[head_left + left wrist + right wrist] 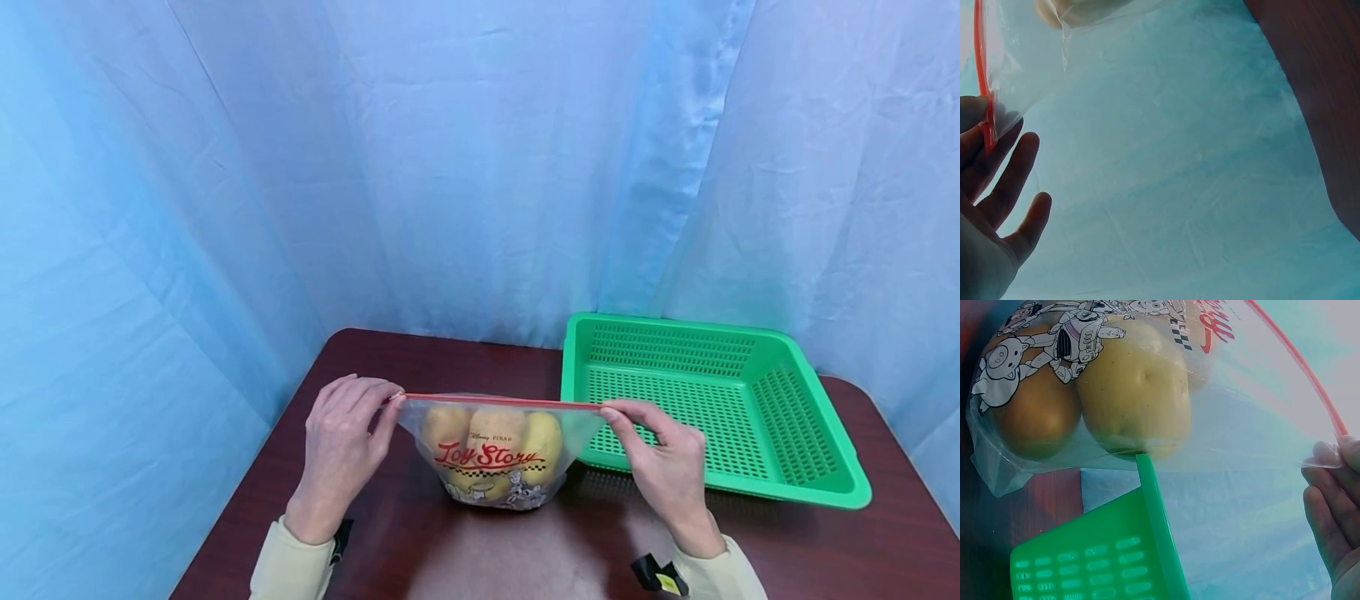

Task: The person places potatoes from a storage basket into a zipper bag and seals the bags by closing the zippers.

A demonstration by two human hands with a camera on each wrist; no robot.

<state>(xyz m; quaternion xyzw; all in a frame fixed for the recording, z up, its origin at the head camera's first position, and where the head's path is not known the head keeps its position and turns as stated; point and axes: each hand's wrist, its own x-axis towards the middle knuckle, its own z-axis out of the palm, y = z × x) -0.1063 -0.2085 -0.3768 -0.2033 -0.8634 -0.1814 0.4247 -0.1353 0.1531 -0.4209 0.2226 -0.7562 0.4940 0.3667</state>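
A clear zip bag with a red zip strip and "Toy Story" print stands over the table, its top edge stretched straight. Several potatoes fill its lower part. At the left end of the strip, my left hand pinches the corner between thumb and index finger; the left wrist view shows its other fingers spread. My right hand pinches the opposite corner of the bag, thumb on the near side. Both hands are raised above the tabletop, one on each side of the potatoes.
A green plastic basket with slotted walls stands at the right, just behind my right hand. The dark reddish-brown table ends at the back against pale blue curtains, which also hang along the left side.
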